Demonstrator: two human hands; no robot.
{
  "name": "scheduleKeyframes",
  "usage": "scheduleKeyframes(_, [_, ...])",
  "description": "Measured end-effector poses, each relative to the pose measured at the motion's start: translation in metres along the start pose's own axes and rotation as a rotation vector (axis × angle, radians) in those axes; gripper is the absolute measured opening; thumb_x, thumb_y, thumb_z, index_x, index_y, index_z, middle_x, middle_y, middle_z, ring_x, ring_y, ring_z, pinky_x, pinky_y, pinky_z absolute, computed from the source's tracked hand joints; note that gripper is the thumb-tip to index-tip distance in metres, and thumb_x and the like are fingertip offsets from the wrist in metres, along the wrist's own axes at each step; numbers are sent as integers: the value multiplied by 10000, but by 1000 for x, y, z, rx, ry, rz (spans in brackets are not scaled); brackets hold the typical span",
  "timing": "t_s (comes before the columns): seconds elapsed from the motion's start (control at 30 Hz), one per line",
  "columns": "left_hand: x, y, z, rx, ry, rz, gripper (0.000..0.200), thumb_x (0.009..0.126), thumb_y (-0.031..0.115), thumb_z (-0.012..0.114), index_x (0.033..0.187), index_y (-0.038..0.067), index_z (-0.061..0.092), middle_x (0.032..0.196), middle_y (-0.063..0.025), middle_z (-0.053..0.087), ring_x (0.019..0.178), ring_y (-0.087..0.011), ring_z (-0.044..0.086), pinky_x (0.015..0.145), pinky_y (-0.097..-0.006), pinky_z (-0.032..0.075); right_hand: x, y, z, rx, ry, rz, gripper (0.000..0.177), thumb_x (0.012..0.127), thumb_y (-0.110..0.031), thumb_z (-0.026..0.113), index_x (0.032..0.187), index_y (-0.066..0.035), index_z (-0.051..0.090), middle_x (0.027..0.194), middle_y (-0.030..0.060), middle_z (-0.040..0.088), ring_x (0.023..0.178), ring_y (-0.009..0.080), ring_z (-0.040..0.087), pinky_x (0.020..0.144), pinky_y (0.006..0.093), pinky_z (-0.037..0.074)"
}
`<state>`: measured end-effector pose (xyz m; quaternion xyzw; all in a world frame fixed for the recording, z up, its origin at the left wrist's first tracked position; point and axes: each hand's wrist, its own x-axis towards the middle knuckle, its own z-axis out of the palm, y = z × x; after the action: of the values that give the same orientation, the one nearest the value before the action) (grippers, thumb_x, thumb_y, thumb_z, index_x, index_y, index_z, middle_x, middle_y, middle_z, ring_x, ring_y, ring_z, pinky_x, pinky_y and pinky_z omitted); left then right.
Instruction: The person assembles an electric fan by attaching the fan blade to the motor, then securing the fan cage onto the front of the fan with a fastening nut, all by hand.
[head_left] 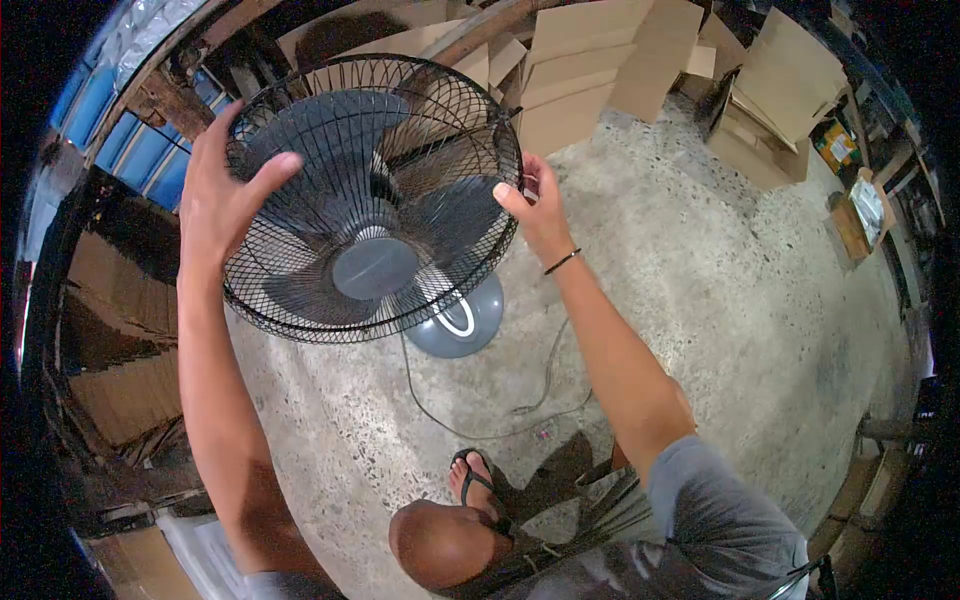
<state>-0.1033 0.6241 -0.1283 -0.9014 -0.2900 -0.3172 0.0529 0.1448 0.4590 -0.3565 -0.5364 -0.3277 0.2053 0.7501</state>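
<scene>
A standing fan with a black wire guard (330,325) fills the upper left of the head view, its head tipped up toward me. Dark blades (450,215) and a grey round hub cap (375,268) show through the wires. At the guard's left edge is my left hand (222,190), fingers stretched along the rim and thumb spread out over the front. My right hand (540,208) grips the right rim, thumb in front and fingers partly hidden behind. Below the guard, the grey fan base (485,315) stands on the floor.
A power cord (440,425) loops over the speckled concrete floor (760,330) near my sandalled foot (474,482). Flattened cardboard (575,80) leans at the back, with a cardboard box (765,145) to its right. Stacked cardboard (125,395) lies at the left.
</scene>
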Motion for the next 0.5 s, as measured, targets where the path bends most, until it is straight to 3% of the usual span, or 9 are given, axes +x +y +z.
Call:
scheduleKeyframes(0.13, [20, 11, 5, 62, -38, 38, 935, 596, 596, 758, 1323, 85, 468, 1301, -187, 503, 1192, -347, 492, 971, -436, 403, -23, 12, 1, 21, 74, -29, 822, 745, -343, 766, 1341, 31, 340, 1295, 180, 444, 1188, 253, 464, 990, 349, 390])
scheduleKeyframes(0.2, [20, 4, 9, 64, -20, 35, 944, 587, 597, 764, 1321, 82, 470, 1309, -186, 499, 1200, -343, 488, 973, -435, 403, -39, 52, -5, 101, 331, 137, 758, 820, -368, 684, 1387, -34, 307, 1317, 102, 410, 1178, 209, 421, 979, 384, 364])
scheduleKeyframes(0.27, [20, -3, 12, 64, 0, 32, 953, 579, 598, 770, 1319, 78, 471, 1316, -185, 494, 1207, -340, 484, 975, -435, 403, -64, 83, -8, 102, 318, 424, 713, 847, -463, 621, 1373, -78, 334, 1327, 62, 422, 1187, 221, 419, 991, 465, 315])
scheduleKeyframes(0.3, [20, -5, 13, 74, 11, 44, 960, 573, 597, 775, 1319, 74, 470, 1317, -185, 496, 1209, -340, 484, 978, -432, 403, -76, 95, -5, 101, 316, 424, 713, 847, -463, 621, 1373, -78, 334, 1327, 62, 422, 1187, 221, 419, 991, 465, 315])
scheduleKeyframes(0.37, [19, -7, 13, 83, 22, 50, 968, 567, 596, 779, 1319, 71, 469, 1317, -184, 497, 1211, -339, 484, 980, -430, 403, -89, 106, 9, 345, 132, 620, 632, 860, -521, 573, 1324, -136, 383, 1301, 18, 448, 1170, 215, 423, 985, 497, 288])
scheduleKeyframes(0.5, [18, 1, 9, 54, -19, 29, 978, 561, 596, 782, 1311, 52, 471, 1299, -188, 514, 1197, -338, 498, 979, -418, 406, -88, 95, 31, 491, 116, 647, 531, 880, -522, 545, 1256, -167, 421, 1240, -11, 478, 1093, 187, 454, 935, 476, 340])
